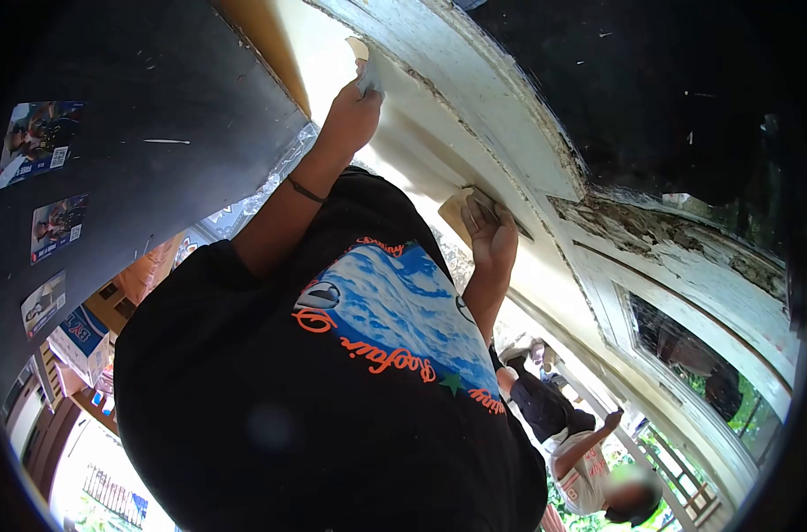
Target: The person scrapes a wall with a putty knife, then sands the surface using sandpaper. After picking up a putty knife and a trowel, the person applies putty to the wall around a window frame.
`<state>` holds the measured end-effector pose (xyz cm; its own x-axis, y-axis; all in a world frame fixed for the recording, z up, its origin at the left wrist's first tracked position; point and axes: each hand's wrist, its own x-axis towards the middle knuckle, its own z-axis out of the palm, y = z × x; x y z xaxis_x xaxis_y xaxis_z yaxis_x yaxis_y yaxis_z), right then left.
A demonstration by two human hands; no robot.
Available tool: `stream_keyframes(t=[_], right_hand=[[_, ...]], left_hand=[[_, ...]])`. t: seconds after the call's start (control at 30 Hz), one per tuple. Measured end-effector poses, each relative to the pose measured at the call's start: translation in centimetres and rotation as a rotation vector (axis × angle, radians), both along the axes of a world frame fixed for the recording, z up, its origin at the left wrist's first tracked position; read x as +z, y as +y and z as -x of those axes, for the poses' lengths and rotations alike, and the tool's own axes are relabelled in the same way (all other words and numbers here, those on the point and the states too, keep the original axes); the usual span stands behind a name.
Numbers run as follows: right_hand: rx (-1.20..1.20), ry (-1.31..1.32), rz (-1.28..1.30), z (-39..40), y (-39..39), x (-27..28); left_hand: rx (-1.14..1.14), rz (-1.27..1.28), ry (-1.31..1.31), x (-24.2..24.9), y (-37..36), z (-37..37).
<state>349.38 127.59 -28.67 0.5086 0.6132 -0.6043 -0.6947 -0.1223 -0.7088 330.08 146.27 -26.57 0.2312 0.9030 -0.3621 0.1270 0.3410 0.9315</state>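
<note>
My left hand [355, 115] is closed around a small folded piece of sandpaper [358, 50], beige on one side and grey on the other. It is held up close to a white painted board [412, 115]. To the right, my right hand [490, 235] presses a larger beige sheet of sandpaper [457, 213] against the same pale surface, its fingers bent over the sheet. Part of that sheet is hidden behind the fingers. Along the board, the paint edge is rough and chipped.
A dark panel with several stickers [44, 142] rises at the left. Rotten, splintered wood [669, 239] runs along the frame at the right, near a glass pane [701, 355]. Another person [585, 457] is in the lower right, near railings. Boxes [80, 346] stand at the lower left.
</note>
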Motion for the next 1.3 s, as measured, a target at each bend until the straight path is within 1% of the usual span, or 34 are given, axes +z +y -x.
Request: stream_keyframes(t=[0.07,0.13,0.23,0.27,0.33,0.47,0.57,0.67,0.73,0.83,0.93,1.07,1.13,1.2,1.27,1.3], right_hand=[[-0.006,0.008,-0.013,0.0,-0.2,-0.1],[-0.014,0.01,-0.028,-0.2,-0.2,-0.1],[-0.022,-0.009,0.015,0.0,-0.1,-0.1],[-0.025,-0.01,0.007,0.1,-0.1,-0.1],[-0.027,-0.009,-0.002,0.1,0.0,-0.2],[-0.026,-0.003,-0.013,0.1,0.2,-0.1],[-0.027,0.001,-0.006,0.0,0.2,-0.2],[-0.021,0.006,-0.004,0.0,0.1,-0.3],[-0.017,0.007,-0.007,0.0,0.1,-0.3],[-0.01,0.006,-0.019,-0.1,0.1,-0.4],[-0.005,0.02,-0.015,-0.1,0.0,-0.3],[0.007,0.034,-0.025,-0.1,-0.1,-0.7],[0.017,0.03,-0.029,-0.2,-0.2,-1.2],[-0.051,0.088,0.014,0.0,0.0,-1.3],[-0.028,0.046,0.007,0.0,0.1,0.0],[-0.018,0.004,0.002,0.2,-0.1,0.7]], left_hand=[[-0.023,-0.015,0.014,-0.1,0.0,0.0],[0.016,-0.02,-0.051,0.0,-0.1,-0.2],[-0.004,0.005,-0.065,-0.6,0.1,0.0],[-0.002,0.005,-0.064,-0.4,0.1,0.0],[-0.061,0.018,0.043,0.4,0.1,0.1],[-0.029,-0.038,0.025,0.6,0.0,0.0],[-0.062,0.007,0.029,0.8,0.0,0.1],[-0.014,0.001,0.037,0.9,-0.1,0.0],[-0.059,0.04,0.043,0.6,0.1,0.1],[-0.012,-0.001,0.02,0.3,0.0,-0.1],[-0.042,0.044,0.02,1.2,-0.1,0.1],[-0.033,0.015,0.006,0.6,-0.1,0.0],[-0.026,0.027,0.042,0.6,-0.1,0.0],[-0.011,0.025,0.011,0.0,0.0,-0.2],[0.02,0.019,-0.016,-1.4,0.6,-0.1],[0.044,0.08,0.038,-2.9,1.3,-0.1]])
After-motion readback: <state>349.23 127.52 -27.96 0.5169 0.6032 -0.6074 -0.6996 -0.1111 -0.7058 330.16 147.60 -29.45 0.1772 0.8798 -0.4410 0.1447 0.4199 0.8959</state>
